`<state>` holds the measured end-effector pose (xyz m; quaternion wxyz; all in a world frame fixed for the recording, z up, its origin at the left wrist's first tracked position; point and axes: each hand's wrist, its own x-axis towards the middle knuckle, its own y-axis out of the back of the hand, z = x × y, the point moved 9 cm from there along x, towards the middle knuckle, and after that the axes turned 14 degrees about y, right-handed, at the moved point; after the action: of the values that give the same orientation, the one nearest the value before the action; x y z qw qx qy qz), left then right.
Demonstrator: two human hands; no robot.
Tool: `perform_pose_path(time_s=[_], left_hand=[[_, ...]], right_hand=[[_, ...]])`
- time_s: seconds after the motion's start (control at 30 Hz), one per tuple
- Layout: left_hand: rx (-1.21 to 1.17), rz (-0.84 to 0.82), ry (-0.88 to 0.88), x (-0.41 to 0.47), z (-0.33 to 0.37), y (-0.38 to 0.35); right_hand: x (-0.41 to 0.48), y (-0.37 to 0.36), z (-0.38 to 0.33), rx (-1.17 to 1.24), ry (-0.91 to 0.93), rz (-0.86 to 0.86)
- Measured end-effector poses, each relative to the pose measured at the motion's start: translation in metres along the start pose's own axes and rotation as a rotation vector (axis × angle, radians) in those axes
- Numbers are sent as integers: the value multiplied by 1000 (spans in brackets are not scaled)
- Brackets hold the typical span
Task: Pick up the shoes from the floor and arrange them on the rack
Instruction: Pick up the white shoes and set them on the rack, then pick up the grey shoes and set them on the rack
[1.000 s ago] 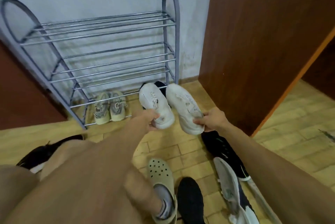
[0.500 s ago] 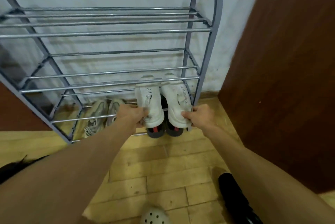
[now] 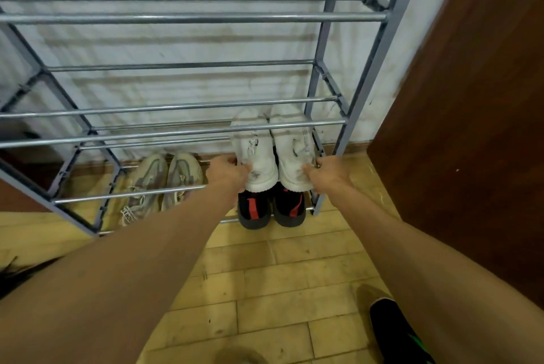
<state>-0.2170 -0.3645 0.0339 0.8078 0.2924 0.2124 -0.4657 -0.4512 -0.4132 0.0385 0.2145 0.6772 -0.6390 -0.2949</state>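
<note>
The left hand and the right hand are each grasping with curled fingers the heel of one of the white sneakers. They are holding them side by side, toes first, probably so the pair is sliding straight onto the rack shelf just above the black and red sneakers. The white sneakers are looking worn, with grey dirt marks.

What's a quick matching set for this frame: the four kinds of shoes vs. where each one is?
Things:
1. white shoes
2. beige shoes
3. black-red shoes
4. black-green shoe

Places:
A. floor, near right
B. bottom shelf, left
C. gripped by left hand and right hand
D. bottom shelf, right

Pairs: 1-C, 2-B, 3-D, 4-A
</note>
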Motion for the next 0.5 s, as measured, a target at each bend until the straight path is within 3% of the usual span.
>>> perform_pose_path(time_s=[0.2, 0.33, 0.5], left_hand=[[96, -65, -27, -8, -2, -3], [211, -131, -32, -36, 0, 1], [397, -199, -128, -108, -7, -6]], right_hand=[[-5, -13, 4, -22, 34, -150], [-29, -7, 2, 71, 92, -149], [-90, 28, 23, 55, 27, -164]])
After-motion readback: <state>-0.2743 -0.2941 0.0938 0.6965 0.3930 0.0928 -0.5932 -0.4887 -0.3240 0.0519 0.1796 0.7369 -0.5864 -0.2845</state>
